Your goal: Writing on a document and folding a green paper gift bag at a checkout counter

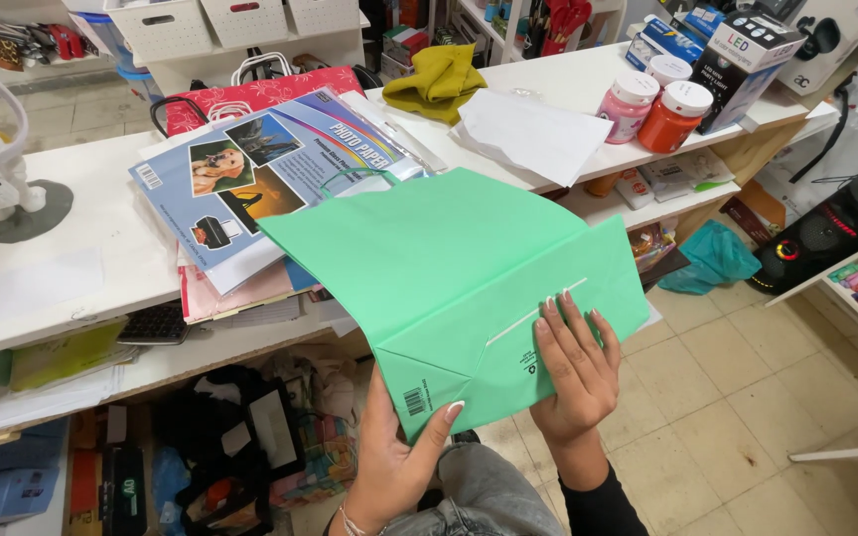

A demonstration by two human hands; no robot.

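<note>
A flat, folded green paper bag (449, 268) is held out in front of me, its folded bottom flap toward me and its green handles at the far end over the counter. My left hand (389, 457) grips the bag's near left corner, thumb on top beside a printed barcode. My right hand (573, 372) lies flat on the bottom flap, fingers spread and pressing on the paper near the crease.
The white counter (71, 238) carries a pack of photo paper (260, 169), a red bag (250, 94), white sheets (533, 134), a mustard cloth (439, 79) and two paint jars (652, 109). A black speaker (831, 233) and teal bag (712, 258) sit on the tiled floor.
</note>
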